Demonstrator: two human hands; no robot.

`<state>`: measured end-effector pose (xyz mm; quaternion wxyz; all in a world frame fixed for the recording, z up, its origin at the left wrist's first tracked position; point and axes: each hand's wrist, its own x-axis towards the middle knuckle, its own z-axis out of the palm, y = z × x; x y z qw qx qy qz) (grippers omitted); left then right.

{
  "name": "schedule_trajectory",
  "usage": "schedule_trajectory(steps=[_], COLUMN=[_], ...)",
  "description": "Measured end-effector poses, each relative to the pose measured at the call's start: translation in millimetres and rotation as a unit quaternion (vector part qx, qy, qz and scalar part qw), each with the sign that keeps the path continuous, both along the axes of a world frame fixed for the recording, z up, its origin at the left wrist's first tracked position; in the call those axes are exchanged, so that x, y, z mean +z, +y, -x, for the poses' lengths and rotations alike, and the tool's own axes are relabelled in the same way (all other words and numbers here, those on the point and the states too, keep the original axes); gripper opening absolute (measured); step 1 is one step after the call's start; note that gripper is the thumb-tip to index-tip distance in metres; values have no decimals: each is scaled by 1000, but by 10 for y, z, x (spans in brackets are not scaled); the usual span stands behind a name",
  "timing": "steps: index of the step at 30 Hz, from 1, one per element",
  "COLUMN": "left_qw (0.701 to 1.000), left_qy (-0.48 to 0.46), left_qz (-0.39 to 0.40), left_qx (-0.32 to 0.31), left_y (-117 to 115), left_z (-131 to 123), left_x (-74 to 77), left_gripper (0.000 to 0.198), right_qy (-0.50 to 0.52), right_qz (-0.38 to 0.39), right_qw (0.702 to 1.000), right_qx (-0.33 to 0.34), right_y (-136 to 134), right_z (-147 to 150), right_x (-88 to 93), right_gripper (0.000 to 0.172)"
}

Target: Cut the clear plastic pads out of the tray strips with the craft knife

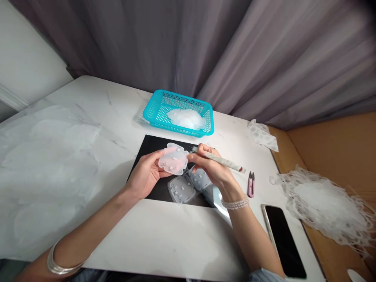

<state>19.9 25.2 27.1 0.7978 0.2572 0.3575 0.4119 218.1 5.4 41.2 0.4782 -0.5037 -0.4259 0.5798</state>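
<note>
My left hand is closed on the edge of a thin, translucent white molded silicone piece with small raised knobs and scalloped edges. A slim pen-like tool with a pale, wrapped-looking handle and a dark tip is gripped in my right hand. The right thumb touches the right edge of the piece; the tool's tip points left, just above that edge. Beneath both hands lies a black mat. On it rest two similar knobbed pieces, one nearer and one partly under my right hand.
A turquoise basket holding white translucent pieces stands behind the mat. Pink snips and a phone lie at right. Beyond them, stringy white scraps spill over a cardboard box. Translucent sheets cover the table's left side.
</note>
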Motion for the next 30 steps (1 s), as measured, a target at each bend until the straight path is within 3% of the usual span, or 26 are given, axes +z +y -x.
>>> schedule_trajectory(steps=[4,17,26,30], left_qw=[1000,1000,1000,999], left_qy=[-2,-15,-11,3], left_qz=[-4,1,21,45], left_qx=[-19,-20,-15,29], left_y=[-23,-37,-38,-23], left_z=[22,49,62,64], left_x=[36,51,60,19], left_gripper=[37,37,40,50], right_qy=[54,85,79,24], right_qz=[22,20,25,-28], right_qw=[998,996,996,997], right_qx=[-7,-12,-23,-74], right_y=[21,-10,-5,-24], right_z=[-10,-31,-70,-48], right_x=[-26,48,39,74], right_gripper=[46,47,49,48])
